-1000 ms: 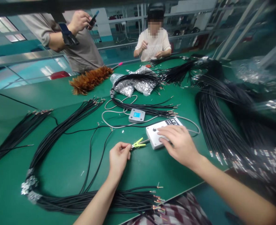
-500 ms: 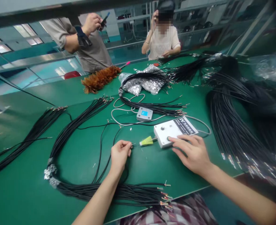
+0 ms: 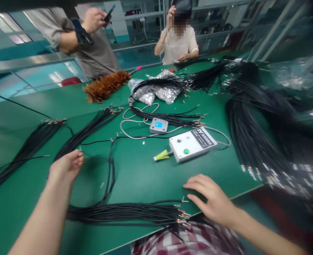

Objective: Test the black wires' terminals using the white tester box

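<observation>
My left hand (image 3: 66, 166) is out at the left over the green table (image 3: 135, 173), fingers curled round the end of a thin black wire (image 3: 103, 157). My right hand (image 3: 212, 200) hovers low near the front edge, fingers spread, just right of the terminal ends of a black wire bundle (image 3: 124, 214). A white box (image 3: 192, 144) with a knob and a green button lies ahead, a yellow-green clip (image 3: 161, 155) at its left end.
A small grey meter (image 3: 159, 125) with a blue screen sits behind the box. Black wire bundles (image 3: 252, 134) cover the right and left. A feather duster (image 3: 106, 85) and foil bags (image 3: 151, 92) lie farther back. Two other people stand and sit across the table.
My left hand swung left away from the clip, carrying the wire end. My right hand left the white box and dropped toward the front wire bundle.
</observation>
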`<action>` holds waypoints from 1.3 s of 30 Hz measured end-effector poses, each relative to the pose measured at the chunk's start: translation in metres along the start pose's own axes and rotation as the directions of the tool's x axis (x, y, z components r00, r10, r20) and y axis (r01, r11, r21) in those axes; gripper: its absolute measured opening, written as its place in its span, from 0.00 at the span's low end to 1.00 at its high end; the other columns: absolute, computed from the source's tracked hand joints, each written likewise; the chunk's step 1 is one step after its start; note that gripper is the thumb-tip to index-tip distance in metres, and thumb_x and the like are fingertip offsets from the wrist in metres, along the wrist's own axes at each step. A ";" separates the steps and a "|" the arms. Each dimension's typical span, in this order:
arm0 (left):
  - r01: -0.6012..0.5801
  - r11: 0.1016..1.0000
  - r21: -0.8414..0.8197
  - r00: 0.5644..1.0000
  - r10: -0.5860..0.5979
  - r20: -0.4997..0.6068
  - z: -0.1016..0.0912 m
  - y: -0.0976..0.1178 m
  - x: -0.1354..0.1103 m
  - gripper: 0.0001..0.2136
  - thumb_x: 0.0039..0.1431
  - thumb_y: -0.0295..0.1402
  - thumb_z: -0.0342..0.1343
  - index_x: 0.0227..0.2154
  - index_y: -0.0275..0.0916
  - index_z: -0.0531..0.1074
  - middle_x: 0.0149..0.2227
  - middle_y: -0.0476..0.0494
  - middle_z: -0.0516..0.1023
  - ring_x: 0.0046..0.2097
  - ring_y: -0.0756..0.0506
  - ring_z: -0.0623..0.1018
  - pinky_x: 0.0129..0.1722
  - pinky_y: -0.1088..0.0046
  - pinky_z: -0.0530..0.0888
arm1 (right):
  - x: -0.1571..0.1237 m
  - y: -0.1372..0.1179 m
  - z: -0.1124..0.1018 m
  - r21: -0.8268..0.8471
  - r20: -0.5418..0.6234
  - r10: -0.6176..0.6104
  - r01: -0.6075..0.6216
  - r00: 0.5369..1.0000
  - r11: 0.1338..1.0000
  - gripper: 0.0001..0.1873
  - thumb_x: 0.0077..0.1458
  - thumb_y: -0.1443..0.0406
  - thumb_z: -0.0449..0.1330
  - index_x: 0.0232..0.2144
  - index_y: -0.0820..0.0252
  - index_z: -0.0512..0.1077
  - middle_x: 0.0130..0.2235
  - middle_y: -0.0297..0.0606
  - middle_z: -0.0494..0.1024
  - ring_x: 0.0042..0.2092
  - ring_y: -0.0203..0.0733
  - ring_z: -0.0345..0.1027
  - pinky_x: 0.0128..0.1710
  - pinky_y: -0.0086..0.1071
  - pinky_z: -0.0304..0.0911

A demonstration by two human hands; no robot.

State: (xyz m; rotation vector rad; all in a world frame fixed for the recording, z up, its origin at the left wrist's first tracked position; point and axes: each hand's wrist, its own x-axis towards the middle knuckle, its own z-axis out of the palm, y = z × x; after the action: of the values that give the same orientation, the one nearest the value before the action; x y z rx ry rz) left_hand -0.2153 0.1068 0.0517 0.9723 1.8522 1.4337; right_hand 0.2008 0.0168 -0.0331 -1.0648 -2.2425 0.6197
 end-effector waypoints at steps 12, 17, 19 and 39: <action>0.204 0.925 -0.320 0.874 -0.025 0.486 0.058 0.019 -0.144 0.07 0.48 0.32 0.68 0.25 0.35 0.76 0.29 0.49 0.74 0.23 0.55 0.72 0.25 0.79 0.67 | 0.084 -0.060 0.012 0.420 -0.166 -0.025 0.094 0.986 0.902 0.06 0.59 0.69 0.60 0.39 0.57 0.74 0.37 0.36 0.78 0.39 0.38 0.72 0.42 0.32 0.67; 0.206 0.923 -0.326 0.856 -0.008 0.517 0.060 0.013 -0.148 0.04 0.50 0.30 0.66 0.25 0.36 0.78 0.31 0.48 0.75 0.24 0.54 0.73 0.26 0.78 0.69 | 0.094 -0.071 0.019 0.534 -0.139 0.111 -0.020 0.984 0.845 0.06 0.56 0.69 0.63 0.37 0.56 0.75 0.35 0.33 0.78 0.35 0.36 0.71 0.37 0.29 0.66; 0.188 0.927 -0.324 0.856 0.007 0.517 0.061 0.011 -0.149 0.03 0.51 0.29 0.66 0.25 0.36 0.78 0.31 0.48 0.75 0.24 0.54 0.73 0.26 0.78 0.69 | 0.096 -0.071 0.020 0.570 -0.106 0.145 -0.059 0.984 0.820 0.05 0.56 0.69 0.63 0.36 0.56 0.76 0.35 0.32 0.78 0.34 0.35 0.70 0.35 0.28 0.65; 0.039 0.999 0.021 0.797 -0.044 0.602 0.074 0.007 -0.163 0.05 0.53 0.31 0.61 0.26 0.36 0.79 0.24 0.45 0.79 0.27 0.47 0.76 0.29 0.73 0.73 | 0.101 -0.055 0.013 0.632 0.028 0.011 -0.026 1.000 0.774 0.07 0.61 0.68 0.55 0.30 0.59 0.69 0.31 0.33 0.70 0.34 0.36 0.62 0.34 0.29 0.59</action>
State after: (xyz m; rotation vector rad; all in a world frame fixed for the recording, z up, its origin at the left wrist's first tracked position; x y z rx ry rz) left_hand -0.0640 0.0119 0.0437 1.2115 1.3843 0.9278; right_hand 0.1106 0.0645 0.0212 -0.7221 -1.8079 1.2891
